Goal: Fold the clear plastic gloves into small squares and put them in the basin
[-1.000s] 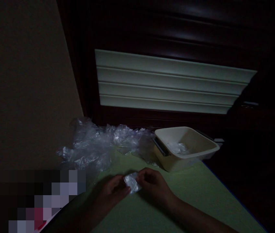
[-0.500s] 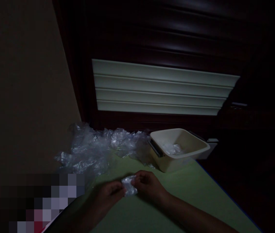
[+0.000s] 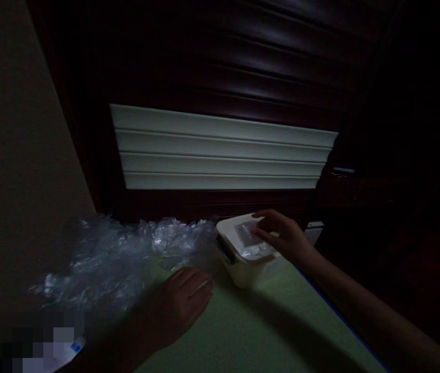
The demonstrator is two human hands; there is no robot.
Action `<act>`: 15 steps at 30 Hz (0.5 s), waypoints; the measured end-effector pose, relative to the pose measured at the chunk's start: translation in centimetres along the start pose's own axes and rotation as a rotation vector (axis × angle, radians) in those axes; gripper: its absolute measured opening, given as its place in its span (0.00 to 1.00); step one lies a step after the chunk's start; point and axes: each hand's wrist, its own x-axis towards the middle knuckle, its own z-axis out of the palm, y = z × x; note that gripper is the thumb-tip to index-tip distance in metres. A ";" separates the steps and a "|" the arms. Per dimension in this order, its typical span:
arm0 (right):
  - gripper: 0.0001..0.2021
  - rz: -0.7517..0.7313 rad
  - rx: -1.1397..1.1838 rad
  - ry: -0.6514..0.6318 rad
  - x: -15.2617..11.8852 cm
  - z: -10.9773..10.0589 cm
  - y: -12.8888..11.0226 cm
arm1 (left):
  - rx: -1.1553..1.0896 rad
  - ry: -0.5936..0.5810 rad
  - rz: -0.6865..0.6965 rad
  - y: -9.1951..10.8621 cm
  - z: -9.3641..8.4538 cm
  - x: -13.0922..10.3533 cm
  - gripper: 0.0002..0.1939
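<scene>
A cream plastic bin (image 3: 239,269) with dark handles stands on the pale green tabletop. Over its opening is my right hand (image 3: 282,235), its fingertips pinching a small folded piece of clear plastic (image 3: 246,233). More clear plastic (image 3: 256,252) shows inside the bin, partly covered by that hand. My left hand (image 3: 186,298) is low over the table, left of the bin, palm down with loosely bent fingers and nothing visible in it. Beyond it lies a heap of crumpled clear plastic bags (image 3: 114,259).
Behind the table rises dark wooden panelling with a pale slatted section (image 3: 220,155). A plain wall (image 3: 17,155) borders the left side. The green tabletop (image 3: 251,331) ends at a blue edge on the right. A light-coloured object (image 3: 313,232) stands behind the bin. The room is dim.
My right hand has moved from the table up and right to over the bin, carrying the folded plastic. My left hand has let go of it. The view has shifted rightward.
</scene>
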 end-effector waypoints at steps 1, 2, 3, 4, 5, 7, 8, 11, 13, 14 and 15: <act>0.16 0.001 -0.039 0.006 0.7 -1.1 1.0 | 0.034 0.049 0.044 -0.3 0.9 1.2 0.11; 0.15 0.008 -0.071 0.005 1.4 -2.0 2.1 | 0.061 0.077 0.071 -0.7 1.9 2.2 0.11; 0.15 0.020 -0.097 -0.010 2.0 -2.9 3.1 | 0.070 0.103 0.093 -1.0 3.0 3.0 0.11; 0.14 0.034 -0.118 -0.027 2.5 -3.6 4.2 | 0.070 0.117 0.102 -1.3 4.0 3.7 0.11; 0.14 0.050 -0.137 -0.044 2.9 -4.1 5.2 | 0.064 0.132 0.111 -1.7 5.0 4.2 0.11; 0.13 0.084 -0.172 -0.079 3.5 -5.0 6.9 | 0.043 0.164 0.126 -2.3 6.6 4.7 0.10; 0.13 0.099 -0.189 -0.096 3.7 -5.3 7.5 | 0.034 0.180 0.129 -2.6 7.2 4.8 0.09; 0.11 0.137 -0.243 -0.156 4.5 -5.9 8.8 | 0.020 0.226 0.128 -3.1 8.3 4.7 0.09; 0.09 0.159 -0.280 -0.204 5.0 -6.0 9.2 | 0.015 0.227 0.127 -3.1 8.3 4.6 0.10; 0.08 0.170 -0.296 -0.230 5.3 -5.9 9.4 | 0.008 0.197 0.124 -3.1 8.1 4.5 0.10; 0.07 0.182 -0.311 -0.258 5.6 -5.8 9.5 | 0.011 0.169 0.098 -3.0 8.0 4.4 0.11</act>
